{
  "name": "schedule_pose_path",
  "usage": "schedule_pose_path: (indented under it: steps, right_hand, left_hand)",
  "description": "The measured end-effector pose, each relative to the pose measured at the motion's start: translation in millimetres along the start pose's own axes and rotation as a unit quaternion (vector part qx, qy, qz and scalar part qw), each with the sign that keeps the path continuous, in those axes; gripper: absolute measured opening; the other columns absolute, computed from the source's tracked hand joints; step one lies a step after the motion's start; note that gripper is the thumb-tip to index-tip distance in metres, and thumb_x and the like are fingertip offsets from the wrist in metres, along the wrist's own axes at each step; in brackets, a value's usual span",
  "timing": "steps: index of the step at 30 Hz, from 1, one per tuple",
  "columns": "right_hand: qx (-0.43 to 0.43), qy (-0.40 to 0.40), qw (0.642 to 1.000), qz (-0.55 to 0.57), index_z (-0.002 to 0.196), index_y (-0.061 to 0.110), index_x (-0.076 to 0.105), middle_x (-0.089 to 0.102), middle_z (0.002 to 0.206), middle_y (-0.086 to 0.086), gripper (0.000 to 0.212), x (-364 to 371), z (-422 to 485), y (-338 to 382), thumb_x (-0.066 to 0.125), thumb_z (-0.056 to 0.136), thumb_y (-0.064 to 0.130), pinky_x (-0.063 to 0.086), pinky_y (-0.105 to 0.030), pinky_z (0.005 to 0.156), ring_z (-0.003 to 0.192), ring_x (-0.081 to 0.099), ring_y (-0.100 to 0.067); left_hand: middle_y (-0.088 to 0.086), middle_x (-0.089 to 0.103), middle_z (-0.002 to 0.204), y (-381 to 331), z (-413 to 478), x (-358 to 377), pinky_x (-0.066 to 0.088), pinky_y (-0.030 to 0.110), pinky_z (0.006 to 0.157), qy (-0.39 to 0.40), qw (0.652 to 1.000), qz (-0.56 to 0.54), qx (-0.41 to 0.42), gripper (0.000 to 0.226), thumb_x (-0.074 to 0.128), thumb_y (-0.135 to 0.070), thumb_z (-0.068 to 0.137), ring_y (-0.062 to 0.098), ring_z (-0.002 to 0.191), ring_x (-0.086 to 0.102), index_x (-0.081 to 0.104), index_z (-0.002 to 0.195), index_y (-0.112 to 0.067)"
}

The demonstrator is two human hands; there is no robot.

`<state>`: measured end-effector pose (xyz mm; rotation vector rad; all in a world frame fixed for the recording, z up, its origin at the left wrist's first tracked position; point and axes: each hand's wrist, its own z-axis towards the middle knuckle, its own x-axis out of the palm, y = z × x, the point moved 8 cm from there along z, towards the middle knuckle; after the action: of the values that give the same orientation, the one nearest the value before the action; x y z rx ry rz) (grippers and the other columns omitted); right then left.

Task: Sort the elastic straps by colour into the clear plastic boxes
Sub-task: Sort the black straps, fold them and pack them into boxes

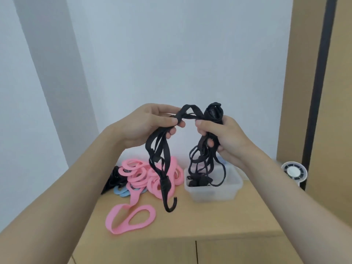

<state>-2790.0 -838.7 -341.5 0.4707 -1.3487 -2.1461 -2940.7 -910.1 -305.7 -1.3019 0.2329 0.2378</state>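
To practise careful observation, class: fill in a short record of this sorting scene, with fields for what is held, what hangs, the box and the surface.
Held: black strap bundle, pinched by the left hand and gripped by the right hand
Hanging: a black hook on the strands below the left hand; the strands below the right hand dangle down to the clear box
Box contents: black straps, as far as visible
Surface: wooden top with pink straps, blue straps under them, a black pile at the far left
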Motion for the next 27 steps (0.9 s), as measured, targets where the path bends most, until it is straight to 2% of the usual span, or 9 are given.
schedule_pose_path:
  steps: [4, 7, 12, 15, 17, 18, 19, 22, 27]
  right_hand:
    - [0.014, -0.021, 0.999, 0.033, 0.069, 0.014, 0.049, 0.047, 0.068, -0.002, 0.029, -21, -30, -18, 0.064, 0.094, 0.013, 0.029, -0.015, 0.037, 0.048, 0.038, -0.016]
    - [0.017, -0.052, 0.998, 0.041, 0.070, 0.014, 0.049, 0.047, 0.067, -0.001, 0.029, -40, -43, -31, 0.064, 0.095, 0.015, 0.029, -0.015, 0.038, 0.049, 0.038, -0.016]
    - [0.024, -0.107, 0.991, 0.079, 0.070, 0.014, 0.048, 0.047, 0.069, 0.000, 0.030, -70, -61, -53, 0.064, 0.096, 0.019, 0.031, -0.016, 0.040, 0.050, 0.037, -0.015]
    - [0.027, -0.130, 0.985, 0.114, 0.069, 0.017, 0.048, 0.047, 0.068, 0.001, 0.032, -83, -69, -64, 0.063, 0.097, 0.019, 0.023, -0.020, 0.042, 0.049, 0.037, -0.014]
    - [0.032, -0.135, 0.984, 0.114, 0.069, 0.018, 0.049, 0.048, 0.069, 0.002, 0.032, -87, -73, -71, 0.064, 0.097, 0.020, 0.016, -0.026, 0.045, 0.050, 0.038, -0.014]
    - [0.036, -0.138, 0.983, 0.114, 0.069, 0.018, 0.049, 0.048, 0.069, 0.002, 0.031, -89, -74, -75, 0.063, 0.097, 0.020, 0.016, -0.027, 0.045, 0.050, 0.039, -0.014]
    - [0.038, -0.143, 0.982, 0.116, 0.070, 0.017, 0.050, 0.049, 0.068, 0.002, 0.030, -90, -76, -78, 0.063, 0.097, 0.020, 0.017, -0.025, 0.044, 0.050, 0.039, -0.014]
    - [0.039, -0.160, 0.979, 0.124, 0.074, 0.016, 0.053, 0.051, 0.069, 0.002, 0.025, -98, -81, -84, 0.062, 0.098, 0.018, 0.020, -0.021, 0.040, 0.052, 0.040, -0.014]
    - [0.074, -0.079, 0.994, -0.003, 0.084, 0.000, 0.062, 0.059, 0.080, -0.013, 0.022, -83, -92, -107, 0.064, 0.097, 0.017, 0.035, -0.016, 0.042, 0.051, 0.045, -0.018]
  left_hand:
    - [0.014, 0.070, 0.110, 39, -15, 25, 0.041, 0.021, 0.056, 0.020, 0.999, -0.014, -0.036, 0.032, 0.058, -0.006, 0.094, 0.015, 0.060, 0.045, 0.066, 0.125, -0.003]
    - [0.017, 0.069, 0.099, 61, -17, 41, 0.032, 0.022, 0.053, 0.039, 0.997, -0.028, -0.062, 0.039, 0.054, -0.016, 0.089, 0.016, 0.054, 0.039, 0.066, 0.123, -0.002]
    - [0.003, 0.029, 0.061, 88, -28, 59, 0.019, 0.027, 0.051, 0.051, 0.995, -0.023, -0.080, 0.028, 0.059, -0.019, 0.090, 0.017, 0.050, 0.023, 0.069, 0.109, -0.002]
    - [0.000, 0.024, 0.053, 106, -38, 59, 0.041, 0.028, 0.058, 0.012, 0.997, -0.005, -0.070, 0.028, 0.066, -0.013, 0.083, 0.022, 0.053, 0.041, 0.070, 0.106, 0.002]
    - [0.003, 0.028, 0.051, 117, -44, 61, 0.057, 0.040, 0.082, 0.002, 0.997, -0.035, -0.063, 0.018, 0.067, -0.010, 0.082, 0.027, 0.056, 0.054, 0.071, 0.098, -0.002]
    - [0.005, 0.034, 0.054, 123, -47, 61, 0.059, 0.044, 0.083, -0.007, 0.996, -0.063, -0.065, 0.014, 0.067, -0.009, 0.082, 0.026, 0.056, 0.055, 0.072, 0.095, -0.005]
    - [0.007, 0.040, 0.059, 129, -51, 60, 0.060, 0.043, 0.074, -0.020, 0.994, -0.088, -0.069, 0.014, 0.066, -0.008, 0.081, 0.022, 0.054, 0.054, 0.073, 0.093, -0.007]
    - [0.008, 0.052, 0.078, 141, -60, 52, 0.044, 0.024, 0.043, -0.069, 0.985, -0.138, -0.076, 0.015, 0.068, -0.005, 0.079, 0.013, 0.051, 0.043, 0.073, 0.091, -0.011]
    - [0.006, 0.052, 0.076, 137, -58, 62, 0.010, 0.016, 0.037, -0.085, 0.973, -0.200, -0.083, 0.011, 0.055, -0.012, 0.087, 0.004, 0.041, 0.023, 0.061, 0.077, -0.012]
